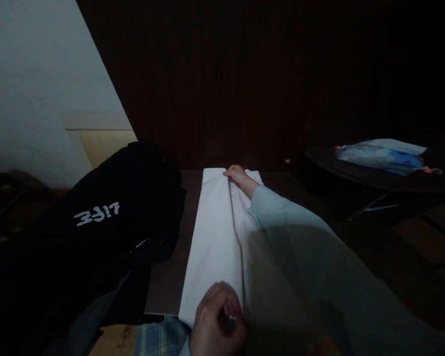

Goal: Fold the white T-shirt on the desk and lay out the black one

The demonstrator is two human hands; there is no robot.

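Observation:
A white garment (215, 232), folded into a long strip, lies lengthwise on a dark wooden table (166, 282). My right hand (238, 176), in a pale blue sleeve, reaches to the strip's far end and pinches the folded edge there. My left hand (217, 321) is at the near end, fingers curled and pinching the same folded edge of the white garment.
A black garment (96, 222) with white lettering is heaped at the left, partly over the table. A dark round side table (374, 175) at the right carries a blue-and-white plastic packet (381, 155). A dark wooden panel rises behind. Plaid cloth (159, 336) shows at the bottom.

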